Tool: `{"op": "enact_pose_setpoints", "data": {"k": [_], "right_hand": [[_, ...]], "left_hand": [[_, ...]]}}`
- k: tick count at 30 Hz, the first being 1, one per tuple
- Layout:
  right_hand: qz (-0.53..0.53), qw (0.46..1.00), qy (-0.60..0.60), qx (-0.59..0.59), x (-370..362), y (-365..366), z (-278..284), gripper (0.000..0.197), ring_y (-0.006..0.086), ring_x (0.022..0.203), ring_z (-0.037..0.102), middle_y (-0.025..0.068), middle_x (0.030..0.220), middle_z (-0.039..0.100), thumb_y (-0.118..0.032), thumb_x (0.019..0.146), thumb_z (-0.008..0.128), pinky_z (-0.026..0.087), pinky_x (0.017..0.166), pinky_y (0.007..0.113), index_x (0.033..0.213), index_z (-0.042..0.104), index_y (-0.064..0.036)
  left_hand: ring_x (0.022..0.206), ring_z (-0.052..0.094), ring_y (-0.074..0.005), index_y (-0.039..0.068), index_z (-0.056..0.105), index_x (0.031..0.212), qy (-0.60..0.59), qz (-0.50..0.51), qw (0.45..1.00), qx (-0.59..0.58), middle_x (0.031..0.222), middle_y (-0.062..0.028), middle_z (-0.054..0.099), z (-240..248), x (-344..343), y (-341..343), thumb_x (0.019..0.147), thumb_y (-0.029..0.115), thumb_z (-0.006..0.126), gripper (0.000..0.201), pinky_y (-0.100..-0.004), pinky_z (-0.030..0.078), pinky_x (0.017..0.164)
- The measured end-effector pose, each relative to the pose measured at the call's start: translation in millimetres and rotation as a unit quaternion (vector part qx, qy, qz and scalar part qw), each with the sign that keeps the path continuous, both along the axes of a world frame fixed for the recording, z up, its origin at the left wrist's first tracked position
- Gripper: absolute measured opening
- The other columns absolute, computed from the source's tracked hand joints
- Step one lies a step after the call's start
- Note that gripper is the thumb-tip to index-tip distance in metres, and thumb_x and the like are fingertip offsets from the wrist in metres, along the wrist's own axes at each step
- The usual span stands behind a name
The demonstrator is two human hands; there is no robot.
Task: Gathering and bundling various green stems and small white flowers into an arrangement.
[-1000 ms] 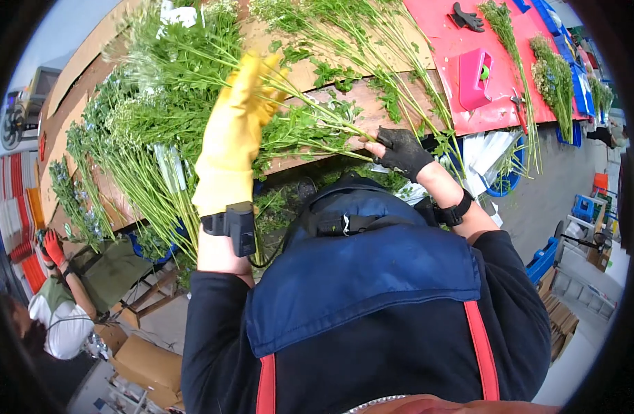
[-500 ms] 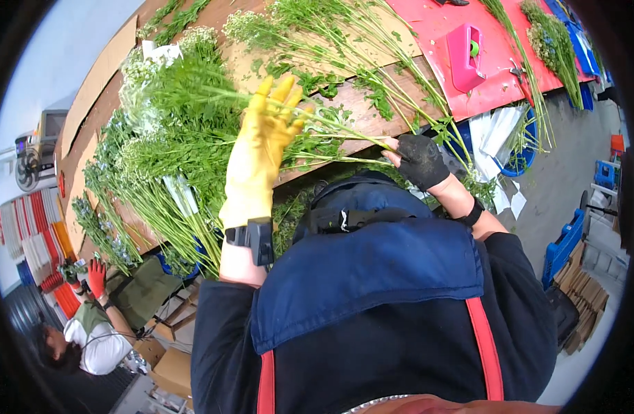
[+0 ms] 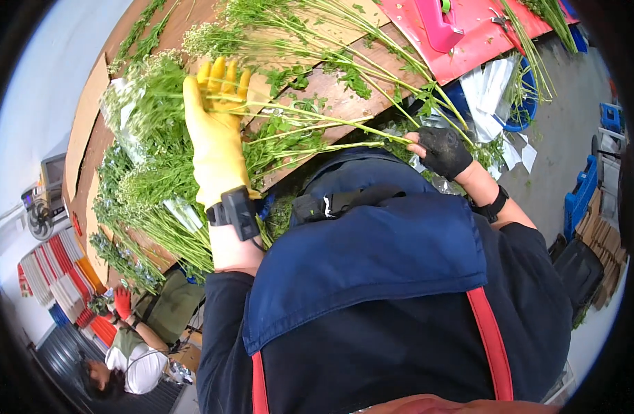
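My left hand [image 3: 219,131], in a long yellow rubber glove, is spread open with its fingers stretched over the greenery. A long green flower stem [image 3: 355,125] runs across its palm, and its leafy, blurred top lies beyond the fingers to the left. At the stem's cut end my right hand [image 3: 442,153], in a black fingerless glove, is closed, gripping it between thumb and fingers. Beside my left forearm a thick bunch of small white-flowered stems [image 3: 162,183] lies partly in clear wrap. More leafy stems [image 3: 317,41] lie farther back on the wooden table [image 3: 331,90].
On a red sheet [image 3: 462,58] at the far right stand a pink tape dispenser [image 3: 438,24] and pruning shears [image 3: 503,24]. Below hangs a blue bucket [image 3: 527,107] with white paper. At the lower left a person wearing red gloves [image 3: 122,302] handles stems.
My left hand has moved left along the stem, toward its leafy top, fingers still spread. My right hand still grips the stem end. The whole view has shifted slightly.
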State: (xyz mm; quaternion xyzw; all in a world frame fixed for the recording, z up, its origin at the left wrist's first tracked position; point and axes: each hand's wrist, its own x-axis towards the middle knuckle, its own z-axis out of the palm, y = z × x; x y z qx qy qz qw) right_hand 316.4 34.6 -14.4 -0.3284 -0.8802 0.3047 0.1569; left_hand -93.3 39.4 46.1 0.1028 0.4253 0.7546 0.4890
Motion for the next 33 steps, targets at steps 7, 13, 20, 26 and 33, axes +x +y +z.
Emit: {"op": "enact_pose_setpoints", "data": {"k": [7, 13, 20, 26, 33], "right_hand": [[0.03, 0.993, -0.116, 0.005, 68, -33, -33, 0.019, 0.0382, 0.074, 0.067, 0.0171, 0.081, 0.069, -0.019, 0.089, 0.071, 0.05, 0.063, 0.048, 0.103, 0.073, -0.0071], [-0.034, 0.845, -0.519, -0.122, 147, -24, 14, 0.048, 0.0398, 0.11, 0.065, 0.0185, 0.118, 0.07, -0.04, 0.083, 0.077, 0.051, 0.095, 0.047, 0.12, 0.072, -0.0102], [0.07, 0.981, 0.119, 0.137, -109, 59, 17, 0.052, 0.0387, 0.096, 0.061, 0.0168, 0.108, 0.062, -0.031, 0.074, 0.085, 0.049, 0.088, 0.049, 0.112, 0.063, -0.0035], [0.215, 0.96, 0.131, -0.123, -139, 75, 21, 0.018, 0.0316, 0.089, 0.069, 0.0114, 0.094, 0.071, -0.019, 0.089, 0.069, 0.055, 0.08, 0.044, 0.104, 0.07, -0.0087], [0.138, 0.977, 0.157, -0.044, -122, 77, -15, 0.038, 0.0404, 0.094, 0.065, 0.0166, 0.097, 0.067, -0.028, 0.082, 0.079, 0.053, 0.081, 0.047, 0.114, 0.07, -0.0105]], "left_hand": [[0.066, 0.043, -0.0107, 0.005, 0.068, 0.127, 0.077, 0.083, 0.984, -0.14, 0.076, 0.0011, 0.048, -10, -33, 18, 0.11, 0.043, 0.042, 0.049, -0.0228, 0.043, 0.063], [0.097, 0.057, -0.0183, 0.006, 0.068, 0.128, 0.104, 0.097, 0.977, -0.158, 0.11, -0.0065, 0.062, 0, -48, 26, 0.11, 0.043, 0.039, 0.05, -0.0357, 0.05, 0.095], [0.117, 0.064, -0.03, 0.001, 0.061, 0.136, 0.011, -0.021, 0.991, -0.131, 0.13, -0.0175, 0.063, -21, 25, 52, 0.108, 0.046, 0.047, 0.054, -0.0416, 0.053, 0.101], [0.116, 0.064, -0.0291, 0.002, 0.06, 0.137, 0.022, -0.001, 0.988, -0.154, 0.129, -0.0153, 0.065, -26, 8, 46, 0.109, 0.044, 0.045, 0.053, -0.0409, 0.053, 0.099], [0.113, 0.059, -0.0245, 0.007, 0.06, 0.138, 0.001, -0.001, 0.992, -0.124, 0.127, -0.0098, 0.063, -69, -19, 38, 0.106, 0.051, 0.051, 0.056, -0.0369, 0.046, 0.102]]}}
